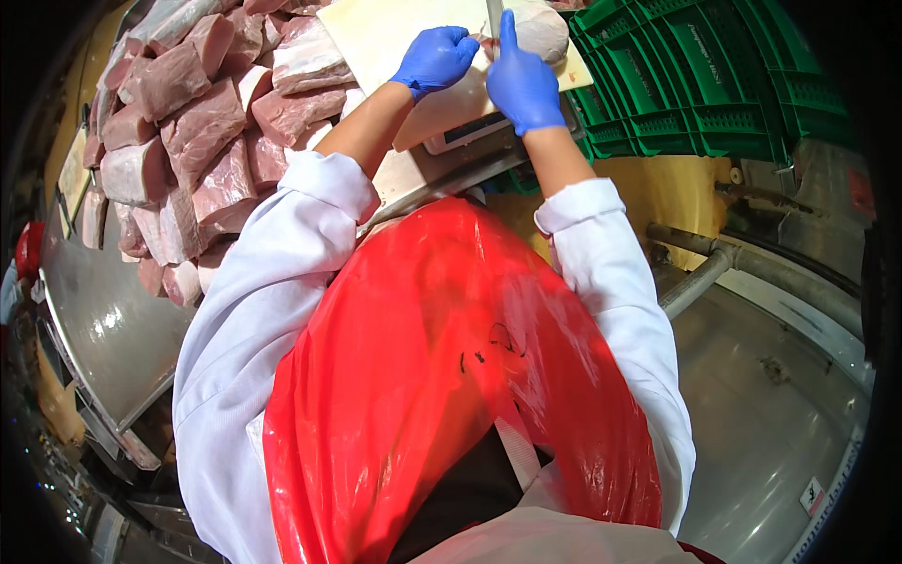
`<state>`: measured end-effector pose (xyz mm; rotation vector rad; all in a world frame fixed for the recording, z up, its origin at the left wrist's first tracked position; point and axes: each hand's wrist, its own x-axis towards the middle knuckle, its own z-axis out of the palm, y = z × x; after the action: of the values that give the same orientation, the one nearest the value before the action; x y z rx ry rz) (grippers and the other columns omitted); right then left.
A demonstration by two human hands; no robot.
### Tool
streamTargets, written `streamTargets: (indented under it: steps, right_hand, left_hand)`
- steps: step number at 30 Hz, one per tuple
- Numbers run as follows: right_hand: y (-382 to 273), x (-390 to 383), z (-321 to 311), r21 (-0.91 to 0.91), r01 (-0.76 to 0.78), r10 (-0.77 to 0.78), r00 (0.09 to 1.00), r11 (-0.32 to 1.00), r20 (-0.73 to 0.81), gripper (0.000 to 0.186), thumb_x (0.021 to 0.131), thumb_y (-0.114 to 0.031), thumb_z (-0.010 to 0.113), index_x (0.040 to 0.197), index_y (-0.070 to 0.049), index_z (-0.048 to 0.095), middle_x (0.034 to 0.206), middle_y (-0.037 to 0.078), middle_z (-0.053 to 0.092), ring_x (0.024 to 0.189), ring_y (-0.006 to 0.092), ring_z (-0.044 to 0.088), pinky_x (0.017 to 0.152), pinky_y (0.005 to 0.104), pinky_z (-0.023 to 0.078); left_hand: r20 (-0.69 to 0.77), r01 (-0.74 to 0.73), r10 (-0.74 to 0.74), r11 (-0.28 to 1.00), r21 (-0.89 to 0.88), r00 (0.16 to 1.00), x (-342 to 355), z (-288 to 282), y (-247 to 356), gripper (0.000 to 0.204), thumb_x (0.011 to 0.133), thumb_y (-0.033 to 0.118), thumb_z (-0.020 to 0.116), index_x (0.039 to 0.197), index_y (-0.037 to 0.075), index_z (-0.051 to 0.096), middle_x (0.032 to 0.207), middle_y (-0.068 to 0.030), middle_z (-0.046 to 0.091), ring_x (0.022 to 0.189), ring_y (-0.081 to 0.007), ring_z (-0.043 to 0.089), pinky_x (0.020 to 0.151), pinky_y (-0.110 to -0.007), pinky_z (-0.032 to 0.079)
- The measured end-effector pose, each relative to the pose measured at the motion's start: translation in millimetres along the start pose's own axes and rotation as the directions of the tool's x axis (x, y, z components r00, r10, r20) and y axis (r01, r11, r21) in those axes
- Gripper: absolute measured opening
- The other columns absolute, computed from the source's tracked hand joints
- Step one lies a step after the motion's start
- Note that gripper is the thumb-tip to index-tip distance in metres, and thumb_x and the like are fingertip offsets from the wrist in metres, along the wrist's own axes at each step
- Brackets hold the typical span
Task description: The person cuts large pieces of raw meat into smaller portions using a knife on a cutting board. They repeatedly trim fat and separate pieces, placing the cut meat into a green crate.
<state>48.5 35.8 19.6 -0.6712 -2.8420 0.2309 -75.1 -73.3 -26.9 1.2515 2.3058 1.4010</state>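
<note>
Below me, the biggest thing I see is the red apron [451, 376], filling the middle of the view, with white sleeves [254, 310] running up either side of it toward the work. To my left a steel table [113, 329] carries a heap of raw meat cuts [188, 122], pink with pale fat edges, stacked close together and reaching up to the left edge of the board. To my right stand green plastic crates [705, 75], just beside the board's right edge, and below them a metal pipe [700, 277] crosses a grey steel surface.

Ahead of me lies the pale cutting board [385, 38], resting on a scale [470, 136] whose front edge shows under it. On the board's far right corner sits a pale piece of meat [540, 33], rounded and lighter than the cuts in the heap.

My left hand [434, 61], in a blue glove, is curled into a loose fist on the board, just left of that piece, and I cannot tell what it grips. My right hand [521, 85], also blue-gloved, lies touching the piece's near-left side, forefinger stretched straight up along a knife blade [494, 14], fingers closed around the handle. Between the two hands, a small reddish scrap shows on the board.
</note>
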Motion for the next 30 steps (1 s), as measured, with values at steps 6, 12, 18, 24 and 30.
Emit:
streamTargets:
  steps: [6, 12, 18, 24, 30]
  right_hand:
    - [12.6, -121.9, -60.1, -0.084, 0.067, -0.03, 0.924, 0.994, 0.382, 0.082, 0.089, -0.007, 0.055, 0.162, -0.008, 0.017, 0.077, 0.027, 0.067, 0.069, 0.0442, 0.067, 0.062, 0.0558, 0.053]
    - [51.9, -124.8, -74.8, 0.194, 0.119, -0.163, 0.96, 0.974, 0.229, 0.076, 0.092, -0.009, 0.056, 0.161, -0.013, 0.024, 0.078, 0.029, 0.065, 0.067, 0.0492, 0.063, 0.06, 0.0568, 0.048]
    - [52.4, 12.9, -10.4, 0.188, 0.302, -0.326, 0.938, 0.935, 0.115, 0.068, 0.097, -0.015, 0.051, 0.159, -0.008, 0.024, 0.081, 0.031, 0.066, 0.072, 0.0517, 0.064, 0.066, 0.059, 0.049]
    - [105.1, -62.6, -63.3, 0.586, 0.162, -0.504, 0.714, 0.794, 0.486, 0.072, 0.095, -0.017, 0.056, 0.161, -0.015, 0.026, 0.078, 0.027, 0.065, 0.069, 0.0374, 0.068, 0.067, 0.0476, 0.052]
    - [190.9, -61.4, -79.2, 0.851, -0.245, -0.305, 0.858, 0.465, 0.413, 0.077, 0.097, 0.002, 0.056, 0.163, -0.02, 0.024, 0.09, 0.003, 0.06, 0.06, 0.0081, 0.046, 0.049, 0.0237, 0.04]
  left_hand:
    - [-0.108, 0.036, -0.037, 0.999, -0.005, 0.993, -2.5, -21.1, -36.1, 0.032, 0.097, 0.029, 0.054, 0.088, 0.0, 0.066, 0.074, -0.0184, 0.064, 0.067, -0.029, 0.06, 0.069, -0.04, 0.05]
    - [-0.163, 0.047, -0.043, 0.999, 0.018, 0.986, -2.2, -29.9, -25.1, 0.033, 0.098, 0.028, 0.052, 0.085, 0.001, 0.066, 0.074, -0.0139, 0.065, 0.068, -0.0247, 0.061, 0.069, -0.037, 0.05]
    - [-0.215, 0.051, -0.048, 0.999, 0.01, 0.975, -0.3, -15.1, 17.0, 0.031, 0.096, 0.028, 0.055, 0.088, 0.001, 0.069, 0.075, -0.0184, 0.065, 0.072, -0.0323, 0.066, 0.07, -0.042, 0.051]
    - [-0.602, 0.093, -0.081, 0.996, -0.01, 0.794, -13.7, -32.8, 29.9, 0.024, 0.091, 0.025, 0.064, 0.081, 0.003, 0.07, 0.082, -0.019, 0.067, 0.077, -0.0367, 0.066, 0.074, -0.043, 0.054]
    - [-0.869, -0.109, -0.122, 0.974, -0.197, 0.48, -12.3, 0.2, 74.8, 0.019, 0.081, 0.008, 0.071, 0.099, 0.003, 0.077, 0.096, -0.0118, 0.074, 0.089, -0.0178, 0.071, 0.083, -0.031, 0.056]
